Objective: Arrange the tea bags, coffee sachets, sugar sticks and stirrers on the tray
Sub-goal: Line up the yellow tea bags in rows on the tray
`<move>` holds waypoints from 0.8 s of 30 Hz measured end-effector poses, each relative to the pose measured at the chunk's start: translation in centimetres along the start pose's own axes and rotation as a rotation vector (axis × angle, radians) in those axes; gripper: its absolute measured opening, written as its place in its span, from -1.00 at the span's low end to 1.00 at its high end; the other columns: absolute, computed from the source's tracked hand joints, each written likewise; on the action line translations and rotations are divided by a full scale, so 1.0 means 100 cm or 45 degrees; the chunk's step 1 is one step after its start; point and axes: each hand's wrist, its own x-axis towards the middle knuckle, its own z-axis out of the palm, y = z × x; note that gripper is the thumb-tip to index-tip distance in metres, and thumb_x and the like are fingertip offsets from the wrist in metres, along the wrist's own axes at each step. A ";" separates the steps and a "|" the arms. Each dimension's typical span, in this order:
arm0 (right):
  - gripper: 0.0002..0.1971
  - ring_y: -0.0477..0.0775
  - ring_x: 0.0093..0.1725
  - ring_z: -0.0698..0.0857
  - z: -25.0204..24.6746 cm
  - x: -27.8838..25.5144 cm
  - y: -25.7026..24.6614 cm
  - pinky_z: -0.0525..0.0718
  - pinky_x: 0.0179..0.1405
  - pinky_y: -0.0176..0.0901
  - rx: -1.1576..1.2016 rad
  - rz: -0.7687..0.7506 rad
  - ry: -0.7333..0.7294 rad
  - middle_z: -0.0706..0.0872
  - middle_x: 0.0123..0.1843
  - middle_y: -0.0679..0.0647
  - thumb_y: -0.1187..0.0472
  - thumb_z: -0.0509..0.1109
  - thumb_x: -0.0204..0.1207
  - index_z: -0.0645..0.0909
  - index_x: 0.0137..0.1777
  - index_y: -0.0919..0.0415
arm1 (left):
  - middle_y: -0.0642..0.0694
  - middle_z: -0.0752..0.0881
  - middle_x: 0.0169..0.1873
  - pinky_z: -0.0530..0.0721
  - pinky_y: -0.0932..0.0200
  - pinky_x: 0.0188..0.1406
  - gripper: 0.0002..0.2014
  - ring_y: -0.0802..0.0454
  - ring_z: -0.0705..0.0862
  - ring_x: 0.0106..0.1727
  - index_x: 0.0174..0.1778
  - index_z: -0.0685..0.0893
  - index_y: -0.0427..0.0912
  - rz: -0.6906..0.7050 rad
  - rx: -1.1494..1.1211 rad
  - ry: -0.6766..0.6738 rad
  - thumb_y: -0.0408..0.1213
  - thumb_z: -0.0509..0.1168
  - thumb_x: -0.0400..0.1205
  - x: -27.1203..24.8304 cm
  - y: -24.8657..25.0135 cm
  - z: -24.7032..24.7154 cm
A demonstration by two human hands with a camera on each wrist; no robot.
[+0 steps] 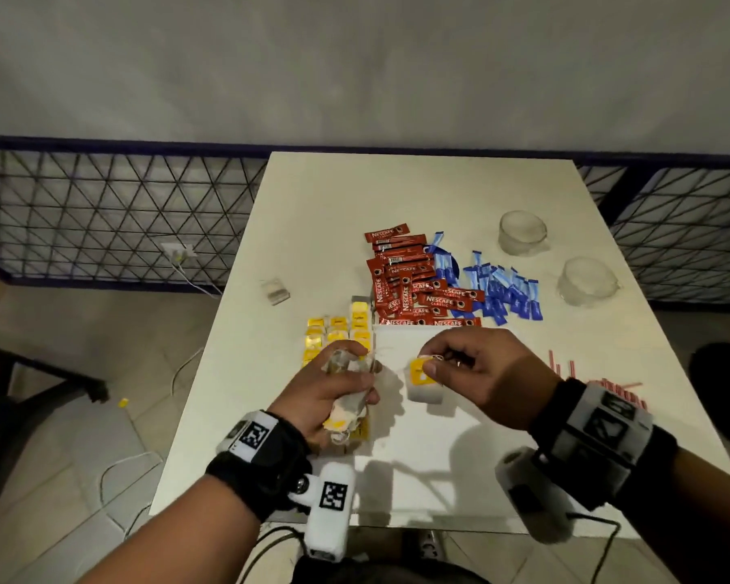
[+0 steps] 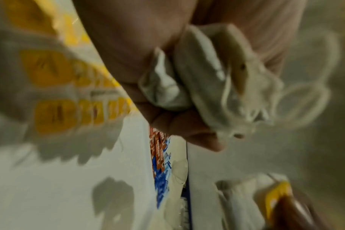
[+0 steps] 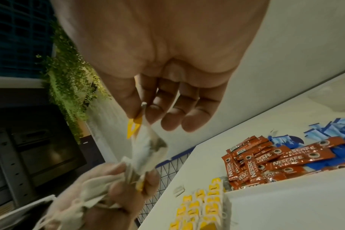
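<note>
Your right hand [image 1: 473,373] pinches one tea bag [image 1: 423,383] by its yellow tag at frame centre, while your left hand [image 1: 334,394] is clenched round a crumpled bunch of tea bags [image 1: 346,398]. Their strings may be tangled; pull hard and a tag could tear, or the bunch could spill over the laid rows [image 1: 338,330] just above.

On the white rectangular table [image 1: 312,212], rows of yellow-tagged paper tea bags [image 1: 339,330] lie left of centre. Just behind and to their right sits a heap of red foil coffee sachets [image 1: 414,284], with blue paper sugar sticks [image 1: 502,292] to its right. Two clear glass cups [image 1: 522,233] stand further right. Red-striped plastic stirrers [image 1: 599,383] lie near the right edge.
</note>
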 end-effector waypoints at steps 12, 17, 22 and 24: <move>-0.95 -0.25 -0.29 0.59 0.042 0.043 -0.038 0.47 -0.29 -0.46 0.052 0.035 -0.099 0.70 -0.27 -0.12 0.12 0.43 0.56 0.71 -0.11 -0.06 | 0.36 0.68 0.09 0.52 0.31 -0.53 -0.66 -0.08 0.57 -0.55 -0.02 0.74 0.02 0.347 1.215 -0.160 -0.51 0.41 0.42 -0.054 0.048 -0.014; -0.90 -0.30 -0.36 0.57 0.055 0.050 -0.043 0.48 -0.30 -0.45 0.078 0.022 -0.096 0.61 -0.36 -0.18 0.16 0.41 0.58 0.63 -0.13 -0.07 | 0.16 0.69 0.14 0.58 0.47 -0.19 -0.53 0.26 0.71 -0.16 0.01 0.73 0.18 0.383 1.307 -0.050 -0.53 0.45 0.40 -0.062 0.044 -0.028; -0.96 -0.10 -0.34 0.67 0.079 0.042 -0.024 0.59 -0.26 -0.19 0.029 0.192 -0.230 0.68 -0.38 -0.06 0.09 0.31 0.65 0.55 -0.05 -0.04 | -0.04 0.80 -0.06 0.63 0.27 -0.44 -0.56 0.11 0.61 -0.48 0.07 0.74 0.08 0.177 1.238 0.083 -0.55 0.41 0.43 -0.071 0.032 -0.047; -0.96 -0.20 -0.40 0.66 0.092 0.035 -0.009 0.57 -0.31 -0.25 -0.039 0.271 -0.281 0.69 -0.40 -0.10 0.06 0.28 0.66 0.53 -0.01 -0.05 | 0.01 0.79 -0.34 0.59 0.27 -0.57 -0.60 0.15 0.58 -0.58 0.02 0.74 0.10 0.077 1.204 0.136 -0.53 0.41 0.45 -0.078 0.024 -0.058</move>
